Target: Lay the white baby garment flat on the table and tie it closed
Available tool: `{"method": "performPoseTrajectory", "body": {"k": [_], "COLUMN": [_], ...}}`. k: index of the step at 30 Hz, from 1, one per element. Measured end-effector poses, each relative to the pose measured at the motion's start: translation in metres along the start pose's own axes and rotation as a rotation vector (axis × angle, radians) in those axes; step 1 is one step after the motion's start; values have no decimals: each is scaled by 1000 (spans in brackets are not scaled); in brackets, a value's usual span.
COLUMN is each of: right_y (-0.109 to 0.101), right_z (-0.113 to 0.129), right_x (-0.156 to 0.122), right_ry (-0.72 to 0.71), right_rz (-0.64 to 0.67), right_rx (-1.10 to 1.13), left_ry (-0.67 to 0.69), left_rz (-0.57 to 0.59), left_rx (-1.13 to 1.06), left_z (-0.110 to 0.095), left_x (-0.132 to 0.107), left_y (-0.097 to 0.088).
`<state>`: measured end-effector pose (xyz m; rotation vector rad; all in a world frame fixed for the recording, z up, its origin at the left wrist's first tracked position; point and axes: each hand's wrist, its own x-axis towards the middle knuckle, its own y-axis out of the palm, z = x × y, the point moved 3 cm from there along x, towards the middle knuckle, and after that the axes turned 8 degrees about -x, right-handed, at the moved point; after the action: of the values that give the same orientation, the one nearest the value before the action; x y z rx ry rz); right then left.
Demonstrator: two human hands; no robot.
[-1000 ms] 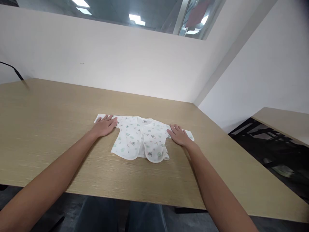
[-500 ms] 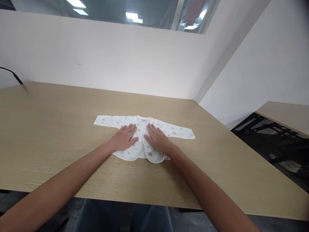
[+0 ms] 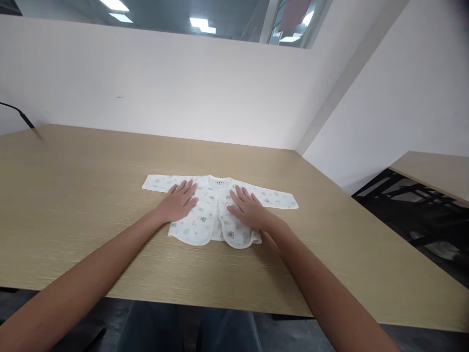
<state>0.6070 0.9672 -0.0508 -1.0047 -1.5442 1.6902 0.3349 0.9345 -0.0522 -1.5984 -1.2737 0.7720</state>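
A small white baby jacket with a print of little figures lies spread out on the table, its front open down the middle and both sleeves stretched to the sides. My left hand rests flat on its left front panel near the armpit, fingers apart. On the right front panel lies my right hand, also flat with fingers extended. The collar and its label show between and beyond my hands. At the lower right, the hem is slightly rumpled.
The wooden table reaches back to a white wall with a window above. A thin black cable stands at the far left. Another tabletop with a black frame under it is at the right.
Both hands have slid outward over the jacket, the left one to the left and the right one to the right. More of the front panels shows between them.
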Motion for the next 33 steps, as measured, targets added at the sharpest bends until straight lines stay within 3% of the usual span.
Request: {"method": "performPoseTrajectory", "body": {"k": [7, 12, 16, 19, 21, 25, 29, 33], "right_y": [-6, -2, -12, -36, -52, -61, -49, -44], "right_z": [-52, -73, -77, -67, -52, -5, 41, 58], "right_x": [-5, -4, -8, -19, -26, -37, -46, -53], "right_ry": [178, 222, 244, 158, 87, -103, -273, -325], "right_rz": [62, 48, -95, -273, -309, -80, 196, 262], "right_rx": [76, 113, 195, 295, 361, 407, 330, 261], "left_ry": [-171, -250, -214, -145, -152, -185, -170, -166], "left_rz": [-42, -74, -284, -423, -385, -208, -156, -164], "left_rx": [-29, 35, 58, -7, -91, -153, -138, -130], "left_z": [34, 60, 58, 41, 30, 17, 17, 19], "left_x": [3, 5, 2, -4, -8, -11, -10, -7], "left_y": [-17, -24, -37, -51, -56, -52, -42, -39]}}
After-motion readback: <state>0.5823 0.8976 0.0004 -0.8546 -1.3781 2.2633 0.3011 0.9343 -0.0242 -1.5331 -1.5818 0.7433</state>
